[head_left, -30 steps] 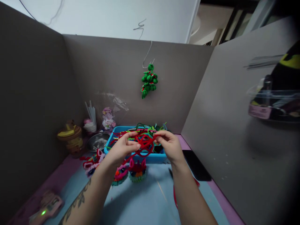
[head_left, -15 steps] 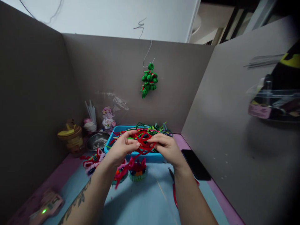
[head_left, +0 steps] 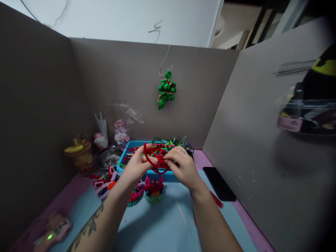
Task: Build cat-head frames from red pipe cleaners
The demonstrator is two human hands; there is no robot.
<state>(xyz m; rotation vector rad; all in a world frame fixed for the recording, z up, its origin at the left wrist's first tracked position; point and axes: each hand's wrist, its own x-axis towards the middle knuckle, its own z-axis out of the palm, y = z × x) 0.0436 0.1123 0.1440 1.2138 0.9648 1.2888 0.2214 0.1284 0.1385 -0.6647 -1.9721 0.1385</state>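
Note:
My left hand (head_left: pixel 138 164) and my right hand (head_left: pixel 181 166) are both pinched on a looped red pipe cleaner (head_left: pixel 154 159), held between them just above the front rim of a blue tray (head_left: pixel 123 164). The tray is piled with red, green and other coloured pipe cleaners (head_left: pixel 168 144). Below my hands, finished fuzzy craft pieces sit on the light blue mat (head_left: pixel 162 224): one red and green (head_left: pixel 153 189), one pink and green (head_left: pixel 135 196), and a pink and white cluster (head_left: pixel 104 184).
Grey cardboard walls enclose the desk on three sides. A green pipe-cleaner ornament (head_left: pixel 166 90) hangs from a wire hook on the back wall. At the left stand a yellow-lidded jar (head_left: pixel 78 155), a metal bowl (head_left: pixel 109 158) and glue sticks (head_left: pixel 101 126). A black phone (head_left: pixel 219 183) lies right; a pink glue gun (head_left: pixel 54 231) front left.
My hands have drawn closer together, the right one moving left. The red pipe cleaner's loose tail, which hung down toward the craft pieces, is now bent up into a loop above my left fingers.

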